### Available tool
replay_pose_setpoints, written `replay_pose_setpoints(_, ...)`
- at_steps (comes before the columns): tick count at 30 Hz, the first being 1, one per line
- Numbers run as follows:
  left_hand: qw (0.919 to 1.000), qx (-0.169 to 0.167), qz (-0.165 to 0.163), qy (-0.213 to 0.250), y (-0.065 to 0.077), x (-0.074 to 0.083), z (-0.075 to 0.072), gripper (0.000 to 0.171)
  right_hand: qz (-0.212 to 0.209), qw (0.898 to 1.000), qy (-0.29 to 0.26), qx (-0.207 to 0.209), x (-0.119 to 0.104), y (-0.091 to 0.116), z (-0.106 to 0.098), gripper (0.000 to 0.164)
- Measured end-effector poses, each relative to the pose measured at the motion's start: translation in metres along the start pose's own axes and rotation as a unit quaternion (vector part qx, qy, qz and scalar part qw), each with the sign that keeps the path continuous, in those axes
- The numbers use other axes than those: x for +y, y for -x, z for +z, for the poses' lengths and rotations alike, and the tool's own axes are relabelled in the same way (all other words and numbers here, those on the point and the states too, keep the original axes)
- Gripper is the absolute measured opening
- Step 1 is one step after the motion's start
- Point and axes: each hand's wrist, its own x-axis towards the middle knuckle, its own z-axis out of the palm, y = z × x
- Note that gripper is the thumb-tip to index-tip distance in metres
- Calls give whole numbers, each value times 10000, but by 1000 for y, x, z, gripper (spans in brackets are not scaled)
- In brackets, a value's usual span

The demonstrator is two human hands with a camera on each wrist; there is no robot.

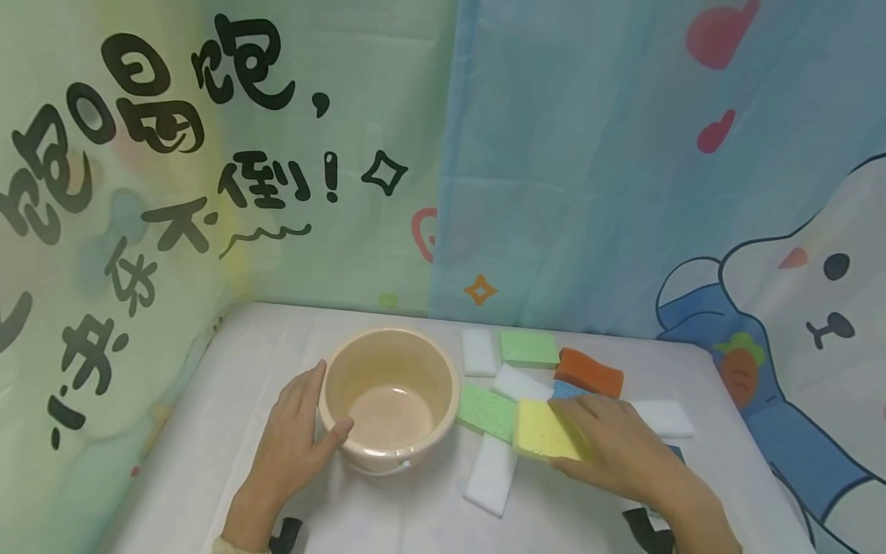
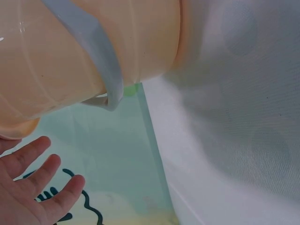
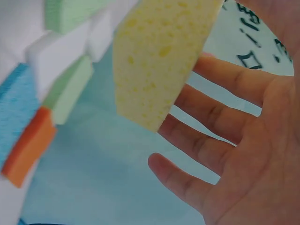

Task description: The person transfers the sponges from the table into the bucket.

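A beige bucket (image 1: 391, 454) stands upright left of the middle of the table. My left hand (image 1: 294, 431) rests against its left side, thumb at the rim. In the left wrist view, the fingers (image 2: 68, 194) are spread and fairly straight below the bucket's rim (image 2: 21, 129); the thumb is out of sight there. A grey handle (image 2: 101, 51) hangs down the bucket's wall. My right hand (image 1: 616, 442) pinches a yellow sponge (image 1: 547, 431) with small pores. In the right wrist view, the sponge (image 3: 159, 61) is between the fingers and the thumb, whose tip is hidden.
Several sponges lie spread right of the bucket: green ones (image 1: 528, 349) (image 1: 487, 412), white ones (image 1: 479, 352) (image 1: 491, 475) (image 1: 664, 418), an orange one (image 1: 588, 372) and a blue one (image 1: 566, 389), partly hidden. A printed curtain (image 1: 554, 192) stands behind the white table (image 1: 249, 338).
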Motion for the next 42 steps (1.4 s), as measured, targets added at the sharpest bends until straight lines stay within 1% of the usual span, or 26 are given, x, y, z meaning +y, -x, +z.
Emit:
replay_pose_setpoints(4,10000,30,7,24,0,0,0,82,-353,9991,121,188,-4,-8,-13,68)
replay_pose_setpoints(7,10000,50,17,33,-1,1,0,83,-506,9984,61,264,-9,-13,-21,70)
replay_pose_setpoints(9,10000,53,22,48,-1,1,0,83,-657,9971,-23,393,-12,-18,-26,70)
replay_pose_setpoints(13,10000,54,14,77,-1,0,1,83,-1046,9919,-126,714,-18,-29,-32,71)
replay_pose_setpoints(16,10000,41,-25,85,-1,0,2,83,-1272,9885,-117,811,-23,-38,-35,71)
replay_pose_setpoints(21,9999,36,-35,109,0,-1,3,83,-1500,9856,-63,784,-33,-52,-38,70)
replay_pose_setpoints(29,9999,37,-40,106,-1,-1,2,82,-1459,9873,-131,612,-47,-75,-37,68)
replay_pose_setpoints(35,9999,11,-74,133,0,-1,2,83,-1696,9834,-75,646,-65,-95,-37,60)
replay_pose_setpoints(42,9999,62,-35,156,1,-2,3,83,-1890,9807,105,483,-86,-117,-39,61)
